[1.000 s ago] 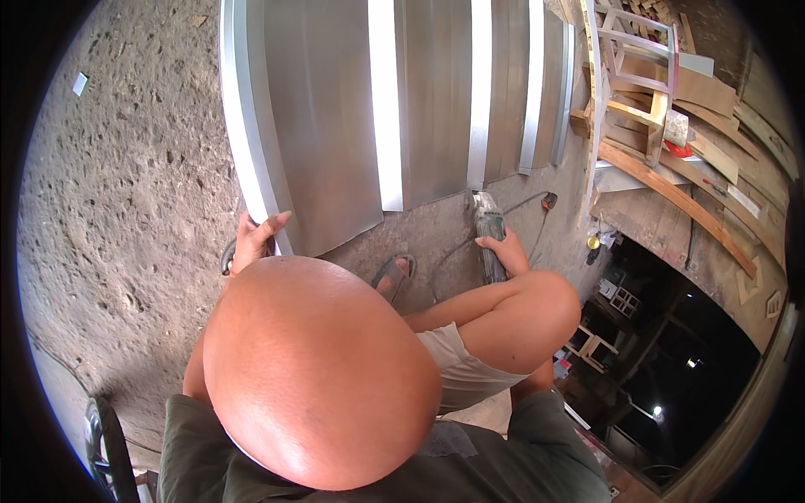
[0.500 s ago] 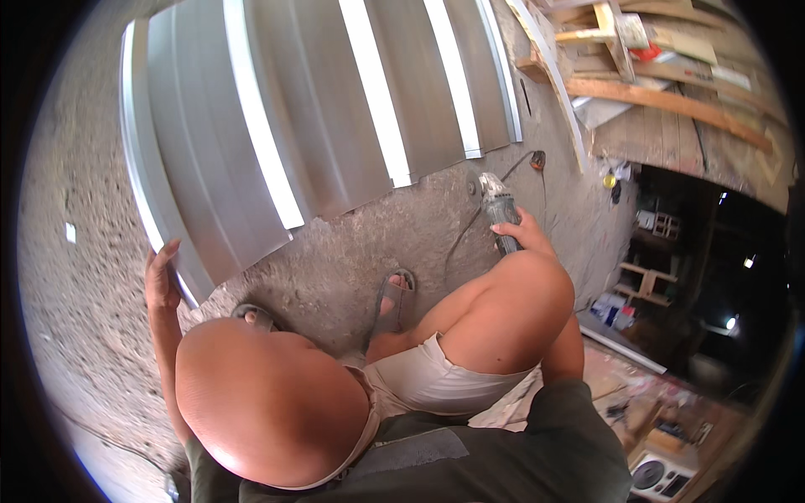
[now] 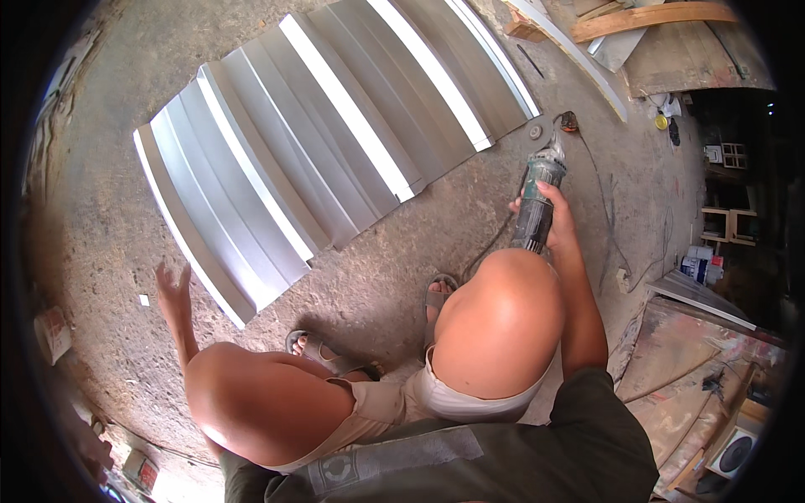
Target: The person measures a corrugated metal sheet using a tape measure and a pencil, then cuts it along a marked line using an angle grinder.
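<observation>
A ribbed grey metal sheet (image 3: 335,109) lies on the rough concrete floor in front of me, its near corner close to my left foot. My left hand (image 3: 173,293) is just left of that corner, fingers apart, holding nothing and not touching the sheet. My right hand (image 3: 558,214) is wrapped round the body of a green and black angle grinder (image 3: 543,178), beside my right knee. The grinder's head points away from me, past the sheet's right end. A small round disc-like piece (image 3: 535,132) shows near its head.
A dark cord (image 3: 605,243) trails over the floor by the grinder, near an orange and black object (image 3: 568,121). Wooden boards (image 3: 654,18) and a long strip (image 3: 579,63) lie at the far right. A speaker box (image 3: 736,453) stands at the lower right.
My left hand has let go of the metal sheet's edge and come away to its left. The sheet now appears lower and more slanted in view. The grinder appears farther right, still in my right hand.
</observation>
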Tool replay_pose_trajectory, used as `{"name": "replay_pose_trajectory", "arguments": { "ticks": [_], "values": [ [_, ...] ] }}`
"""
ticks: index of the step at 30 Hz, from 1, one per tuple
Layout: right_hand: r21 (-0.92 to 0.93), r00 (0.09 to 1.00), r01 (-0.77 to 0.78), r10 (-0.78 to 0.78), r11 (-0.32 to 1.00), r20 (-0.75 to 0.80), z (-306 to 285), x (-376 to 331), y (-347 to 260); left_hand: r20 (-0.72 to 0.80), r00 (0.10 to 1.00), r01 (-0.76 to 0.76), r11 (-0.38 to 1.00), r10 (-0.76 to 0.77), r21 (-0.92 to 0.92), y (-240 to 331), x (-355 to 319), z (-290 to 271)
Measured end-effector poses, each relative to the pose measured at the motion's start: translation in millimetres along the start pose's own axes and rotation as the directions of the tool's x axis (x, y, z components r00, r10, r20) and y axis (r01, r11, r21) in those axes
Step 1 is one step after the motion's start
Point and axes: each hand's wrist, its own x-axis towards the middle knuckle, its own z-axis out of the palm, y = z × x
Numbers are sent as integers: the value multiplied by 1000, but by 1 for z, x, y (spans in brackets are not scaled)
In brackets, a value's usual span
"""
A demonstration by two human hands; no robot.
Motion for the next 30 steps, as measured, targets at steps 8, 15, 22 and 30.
{"name": "replay_pose_trajectory", "arguments": {
  "ticks": [8, 15, 22, 30],
  "values": [
    [-256, 932, -208, 271, 944, 241, -34, 32, 36, 164, 532, -843, 538, 831, 7, 200, -19, 7],
    [-681, 870, -154, 425, 715, 250, 5, 63, 37, 653, 94, -988, 149, 752, -30, 283, -77, 142],
    [-733, 848, -172, 477, 658, 230, 19, 82, 41, 619, 147, -982, 41, 772, 182, 331, -87, 206],
    [-721, 842, -173, 480, 671, 245, 22, 88, 45, 601, 213, -969, 87, 770, 231, 335, -67, 232]
  ]
}}
